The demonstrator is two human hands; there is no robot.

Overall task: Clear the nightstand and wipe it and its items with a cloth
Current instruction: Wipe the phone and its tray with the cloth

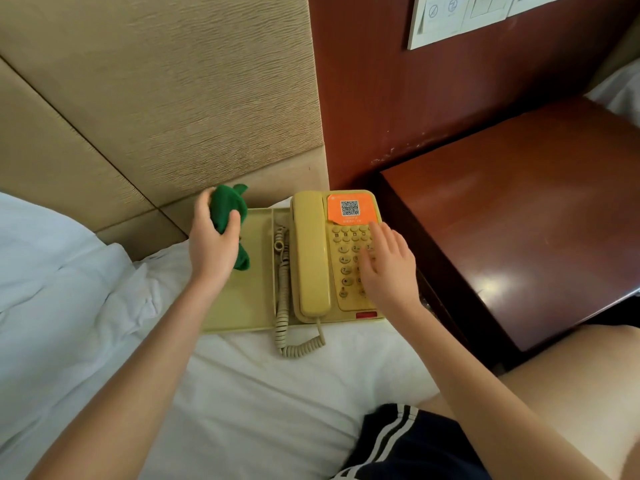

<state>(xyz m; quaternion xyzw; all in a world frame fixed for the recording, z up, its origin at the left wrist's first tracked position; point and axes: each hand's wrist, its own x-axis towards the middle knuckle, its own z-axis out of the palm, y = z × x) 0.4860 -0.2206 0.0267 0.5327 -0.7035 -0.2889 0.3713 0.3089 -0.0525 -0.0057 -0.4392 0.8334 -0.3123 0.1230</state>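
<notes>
**Position.** The telephone [346,252] sits in the right compartment of a yellow tray [252,299]. The tray lies on the bed [277,393], at its head end and close to the edge beside the nightstand [519,220]. No items are seen on the visible part of the nightstand top.

**Hands.** The green cloth [228,206] is bunched and gripped in the curled fingers of the left hand [211,240], over the tray's left compartment. Whether it touches the tray cannot be told. The right hand [391,268] is laid flat on the keypad, fingers straight and spread, gripping nothing.

**Risks noted.**
- The tray is carried by soft bedding. Uneven pressure during wiping is judged likely to tip or shift it, and the near edge of the bed leaves little margin before the gap by the nightstand.
- The handset [309,258] rests loose in its cradle and could be dislodged by a sideways stroke of the cloth.
- The coiled cord [284,292] trails off the tray's front edge onto the bed. It could be snagged and the handset dragged with it.
- Keys may be pressed under the steadying hand.
- With the cloth so tightly bunched, corners of the compartment may be missed.
</notes>
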